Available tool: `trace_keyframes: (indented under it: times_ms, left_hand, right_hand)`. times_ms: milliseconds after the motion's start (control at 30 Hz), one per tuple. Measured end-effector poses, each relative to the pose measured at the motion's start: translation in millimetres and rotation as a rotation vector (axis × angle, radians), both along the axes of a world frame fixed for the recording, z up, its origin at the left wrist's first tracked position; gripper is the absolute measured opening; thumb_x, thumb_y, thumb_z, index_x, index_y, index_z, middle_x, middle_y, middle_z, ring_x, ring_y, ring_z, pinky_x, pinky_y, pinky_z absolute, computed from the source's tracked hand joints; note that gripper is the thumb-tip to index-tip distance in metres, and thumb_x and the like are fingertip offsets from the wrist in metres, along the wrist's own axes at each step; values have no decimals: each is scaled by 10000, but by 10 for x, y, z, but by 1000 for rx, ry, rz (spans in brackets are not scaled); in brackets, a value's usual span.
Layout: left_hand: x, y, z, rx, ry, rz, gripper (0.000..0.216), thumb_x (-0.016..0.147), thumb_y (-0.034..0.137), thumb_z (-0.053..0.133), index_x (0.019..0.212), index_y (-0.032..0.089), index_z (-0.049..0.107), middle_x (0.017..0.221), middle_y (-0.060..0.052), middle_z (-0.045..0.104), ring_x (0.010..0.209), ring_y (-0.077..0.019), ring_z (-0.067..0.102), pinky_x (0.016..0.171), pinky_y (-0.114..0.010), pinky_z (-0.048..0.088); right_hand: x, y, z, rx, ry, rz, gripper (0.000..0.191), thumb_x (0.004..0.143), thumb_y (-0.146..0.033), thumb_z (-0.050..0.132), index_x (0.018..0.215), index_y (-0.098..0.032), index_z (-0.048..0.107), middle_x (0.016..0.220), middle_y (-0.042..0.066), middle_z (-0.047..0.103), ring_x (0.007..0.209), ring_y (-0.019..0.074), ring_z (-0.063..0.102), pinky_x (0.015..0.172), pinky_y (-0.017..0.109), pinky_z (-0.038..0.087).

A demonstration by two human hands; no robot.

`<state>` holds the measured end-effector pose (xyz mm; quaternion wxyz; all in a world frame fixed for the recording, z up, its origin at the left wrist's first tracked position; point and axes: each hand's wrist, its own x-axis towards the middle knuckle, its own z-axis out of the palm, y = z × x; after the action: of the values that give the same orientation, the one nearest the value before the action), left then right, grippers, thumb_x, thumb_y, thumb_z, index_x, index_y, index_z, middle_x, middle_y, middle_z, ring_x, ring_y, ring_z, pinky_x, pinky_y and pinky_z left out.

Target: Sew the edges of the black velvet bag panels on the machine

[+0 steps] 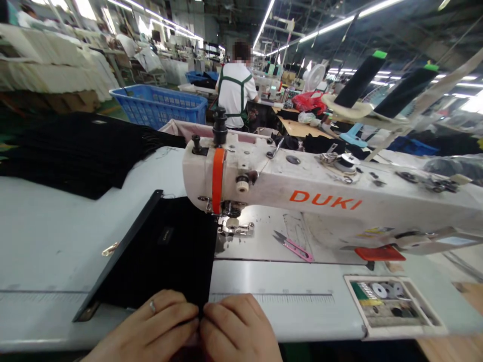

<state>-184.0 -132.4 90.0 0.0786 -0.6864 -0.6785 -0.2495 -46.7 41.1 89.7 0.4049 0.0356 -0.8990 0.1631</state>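
Two hands, the left hand [151, 329] and right hand [237, 329], pinch the near edge of a black fabric piece [166, 251] with fingertips together. It lies flat on the table [56, 236], reaching under the sewing machine [302, 193] presser foot [236, 227].

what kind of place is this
Most likely a garment factory floor: an industrial sewing machine with black fabric under its needle, held by both hands, black thread cones behind it, and further sewing stations under strip lights.

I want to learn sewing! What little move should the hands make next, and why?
Probably slide the black fabric forward a little. Both hands, left hand and right hand, pinch its near edge, and its far end lies by the presser foot of the sewing machine.
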Motion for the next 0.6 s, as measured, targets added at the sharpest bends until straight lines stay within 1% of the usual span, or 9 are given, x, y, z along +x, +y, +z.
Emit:
trace_keyframes:
  times_ms: [100, 200, 267, 333, 400, 500, 600]
  left_hand:
    - [-122, 81, 103, -72, -14, -35, 463, 893, -33, 466, 1180, 254, 688, 1108, 23, 760, 1027, -140, 674, 1012, -208, 534]
    - [-248, 171, 188, -90, -4, -120, 507, 851, -44, 444, 1216, 229, 666, 1128, 9, 764, 1031, -145, 678, 995, -205, 547]
    - [-328, 234, 225, -93, 36, -135, 515, 836, -48, 425, 1215, 207, 663, 1135, -1, 764, 1033, -154, 680, 1000, -220, 548]
    - [-403, 307, 269, -107, 87, -153, 490, 860, -34, 425, 1222, 194, 666, 1163, -4, 762, 1051, -155, 679, 1009, -219, 541]
    - [-466, 393, 335, -63, 113, -163, 441, 900, -20, 423, 1184, 200, 679, 1149, 13, 773, 1025, -144, 687, 992, -211, 536]
    - [-525, 523, 446, 19, 92, -153, 396, 926, -24, 412, 1069, 220, 689, 1070, 38, 795, 937, -140, 694, 930, -226, 537]
    - [-571, 611, 472, 4, 61, -129, 407, 923, -35, 391, 1069, 210, 681, 1069, 20, 793, 926, -161, 685, 924, -273, 525]
  right_hand:
    - [-55, 63, 34, 18, -12, 4, 270, 1080, -178, 489, 923, -179, 709, 906, 6, 791, 720, 145, 637, 618, 304, 505]
    - [-109, 137, 75, 37, -52, 17, 329, 1108, -220, 432, 944, -171, 713, 892, 10, 782, 706, 159, 617, 608, 318, 489]
    - [-143, 188, 104, 45, -79, 24, 354, 1120, -240, 403, 968, -166, 714, 910, 15, 781, 712, 168, 606, 611, 329, 480]
    - [-174, 240, 130, 48, -111, 33, 367, 1127, -259, 381, 1008, -157, 713, 957, 23, 783, 736, 177, 604, 628, 340, 481]
    - [-203, 290, 151, 44, -150, 45, 369, 1129, -274, 374, 1041, -152, 711, 981, 30, 778, 762, 186, 609, 646, 349, 483]
    - [-249, 358, 174, 46, -234, 68, 325, 1122, -272, 404, 1084, -154, 705, 962, 43, 762, 798, 204, 618, 678, 358, 484]
    - [-297, 415, 199, 59, -298, 66, 189, 1072, -227, 522, 1106, -156, 694, 947, 47, 740, 817, 224, 620, 699, 371, 483]
